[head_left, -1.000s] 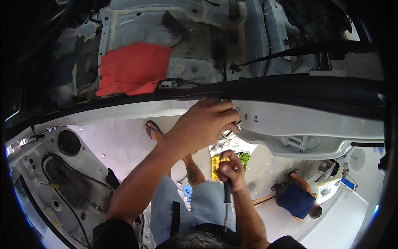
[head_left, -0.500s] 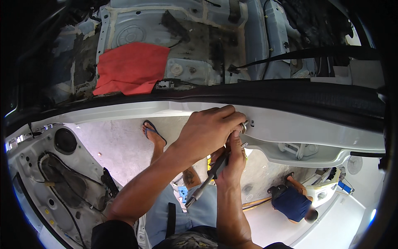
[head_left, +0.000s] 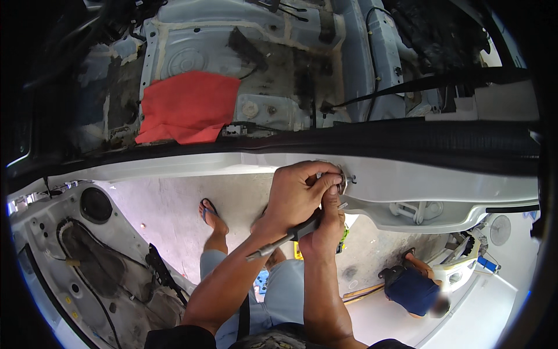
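Note:
My left hand (head_left: pixel 296 192) is pinched on a small metal latch piece (head_left: pixel 343 181) at the white door sill (head_left: pixel 418 174) of the car body; its fingers partly hide the piece. My right hand (head_left: pixel 324 230) sits just below and against it, wrapped round the black grip of a tool whose metal shaft (head_left: pixel 267 247) points down-left across my left forearm. The right thumb reaches up to the metal piece.
Above are the stripped car floor (head_left: pixel 279 58) and a red cloth (head_left: pixel 186 104). A door shell (head_left: pixel 99 256) stands at left. Below lie a yellow tool case (head_left: pixel 298 249) and blue case (head_left: pixel 261 282). A co-worker (head_left: pixel 410 291) crouches at right by a white panel (head_left: pixel 482 302).
My left hand has moved down and right along the sill. My right hand has risen to meet it, and the tool has swung from upright to slanting down-left.

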Demonstrator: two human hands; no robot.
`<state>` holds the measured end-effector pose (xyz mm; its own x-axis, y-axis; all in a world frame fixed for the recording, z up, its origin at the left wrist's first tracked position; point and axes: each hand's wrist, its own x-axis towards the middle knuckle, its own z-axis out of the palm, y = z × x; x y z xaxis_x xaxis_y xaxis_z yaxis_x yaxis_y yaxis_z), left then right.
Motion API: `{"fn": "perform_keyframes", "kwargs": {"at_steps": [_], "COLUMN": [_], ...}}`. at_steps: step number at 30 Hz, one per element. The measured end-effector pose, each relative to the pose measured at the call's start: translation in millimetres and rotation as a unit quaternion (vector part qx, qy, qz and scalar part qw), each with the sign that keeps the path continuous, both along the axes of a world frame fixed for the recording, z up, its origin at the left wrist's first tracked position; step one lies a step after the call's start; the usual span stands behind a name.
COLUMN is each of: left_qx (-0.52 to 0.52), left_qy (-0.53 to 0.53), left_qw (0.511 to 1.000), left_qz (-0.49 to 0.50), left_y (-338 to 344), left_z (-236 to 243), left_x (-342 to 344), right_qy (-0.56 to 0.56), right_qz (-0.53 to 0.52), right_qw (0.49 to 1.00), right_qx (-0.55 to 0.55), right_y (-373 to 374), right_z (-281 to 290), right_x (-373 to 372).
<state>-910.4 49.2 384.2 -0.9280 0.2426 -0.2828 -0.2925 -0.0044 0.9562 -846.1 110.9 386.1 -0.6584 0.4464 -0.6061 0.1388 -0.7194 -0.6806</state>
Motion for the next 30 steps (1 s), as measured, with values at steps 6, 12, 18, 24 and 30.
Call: {"fn": "perform_keyframes", "kwargs": {"at_steps": [6, 12, 18, 24, 30], "left_qx": [0.036, 0.010, 0.015, 0.024, 0.084], "left_qy": [-0.024, -0.043, -0.085, -0.127, -0.104], "left_qw": [0.995, 0.993, 0.988, 0.985, 0.989], "left_qz": [-0.093, -0.112, -0.126, -0.113, -0.066], "left_y": [-11, -9, -7, -5, 0], "left_z": [-9, 3, 8, 11, 11], "left_x": [-15, -20, -28, -22, -15], "right_qy": [-0.041, -0.021, 0.005, 0.028, 0.054], "right_qz": [-0.004, -0.066, -0.062, -0.046, -0.038], "right_qw": [0.994, 0.995, 0.997, 0.998, 0.998], "right_qx": [0.101, 0.075, 0.040, 0.016, -0.019], "right_y": [0, -5, -5, -3, 0], "right_z": [1, 0, 1, -3, -18], "right_x": [-2, -7, -5, -1, 5]}}
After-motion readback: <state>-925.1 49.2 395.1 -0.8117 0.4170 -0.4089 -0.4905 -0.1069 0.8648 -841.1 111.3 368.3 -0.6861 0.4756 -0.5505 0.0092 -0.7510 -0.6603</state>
